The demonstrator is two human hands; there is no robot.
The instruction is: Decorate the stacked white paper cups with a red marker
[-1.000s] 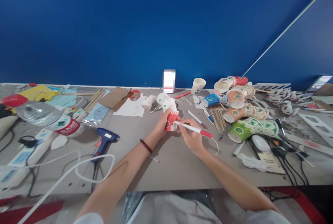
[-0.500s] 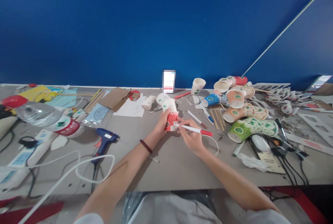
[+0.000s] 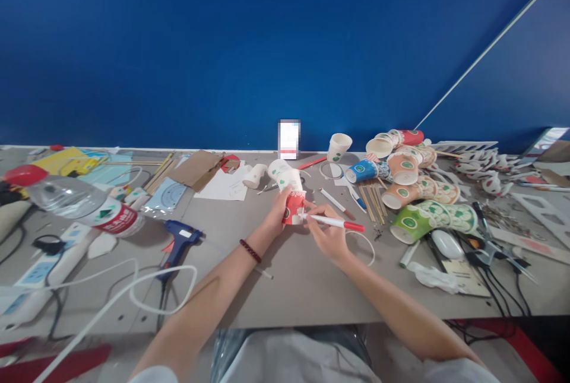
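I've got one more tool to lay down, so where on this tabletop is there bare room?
Mainly the tabletop between the forearms, from the left hand and right hand to the front edge. A smaller patch lies between the right forearm and crumpled tissue. Crowded: paper cups at right; bottle, power strip at left.

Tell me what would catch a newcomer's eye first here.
Probably the red paper cup at the middle of the desk, held by the left hand while the right hand holds a red-and-white marker against or close to it. Next, the heap of patterned paper cups on the right, and the big red-capped bottle lying on its side at the left.
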